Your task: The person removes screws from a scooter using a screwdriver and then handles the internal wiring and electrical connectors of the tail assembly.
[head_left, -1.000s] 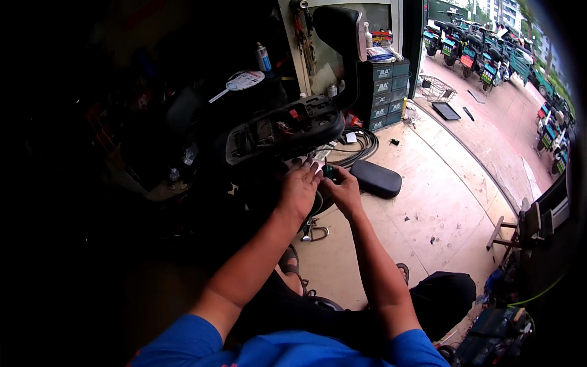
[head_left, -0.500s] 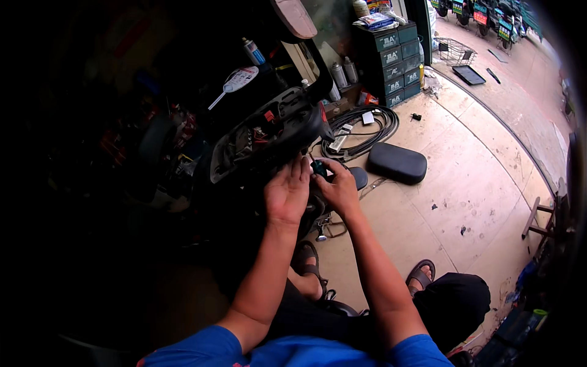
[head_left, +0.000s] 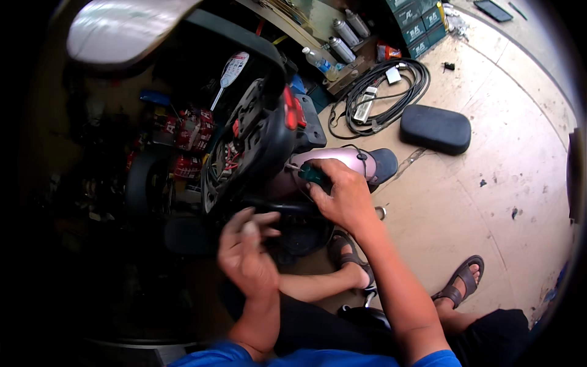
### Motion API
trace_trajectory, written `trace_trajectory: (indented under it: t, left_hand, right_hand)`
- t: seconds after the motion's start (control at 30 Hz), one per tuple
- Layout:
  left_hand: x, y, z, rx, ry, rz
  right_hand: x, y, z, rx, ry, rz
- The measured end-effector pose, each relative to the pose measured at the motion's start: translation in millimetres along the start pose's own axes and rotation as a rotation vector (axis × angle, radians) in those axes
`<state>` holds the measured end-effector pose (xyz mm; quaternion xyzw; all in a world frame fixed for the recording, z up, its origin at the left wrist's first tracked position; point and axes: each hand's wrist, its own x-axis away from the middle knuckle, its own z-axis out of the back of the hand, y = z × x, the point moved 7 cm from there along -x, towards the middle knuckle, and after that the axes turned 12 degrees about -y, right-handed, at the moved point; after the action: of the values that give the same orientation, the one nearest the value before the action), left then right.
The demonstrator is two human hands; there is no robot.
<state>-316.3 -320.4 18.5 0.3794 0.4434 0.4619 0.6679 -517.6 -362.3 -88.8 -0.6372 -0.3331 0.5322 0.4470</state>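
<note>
Head view — right hand (head_left: 345, 196) grips one green-handled tool (head_left: 313, 175); left hand (head_left: 247, 257) half-curled, empty — two sandals (head_left: 466, 276).

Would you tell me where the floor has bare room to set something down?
The floor between the black pad and right sandal is free but for dark marks; so is the strip between the pad and the black scrap. It is crowded around the right hand, with the green tool and pink panel; the far left is too dark to judge.
</note>
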Motion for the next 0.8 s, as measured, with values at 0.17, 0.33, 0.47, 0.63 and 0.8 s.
trace_trajectory:
  t: [0.17,0.33,0.47,0.63,0.8]
  left_hand:
    - [-65,59,-15,-0.762,0.192,-0.564]
    - [-116,39,-23,-0.983,0.139,-0.574]
    - [-106,28,-11,-1.395,0.232,-0.529]
    - [-94,27,9,-1.437,0.334,-0.553]
    - [-95,21,6,-1.005,0.394,-0.551]
  right_hand:
    - [-9,20,17,-0.022,0.002,0.051]
    - [-11,44,20,-0.043,-0.072,0.053]
    - [-8,72,4,-0.103,-0.181,0.000]
    - [-17,71,-7,-0.136,-0.220,0.010]
    - [-16,67,-9,-0.152,-0.160,0.057]
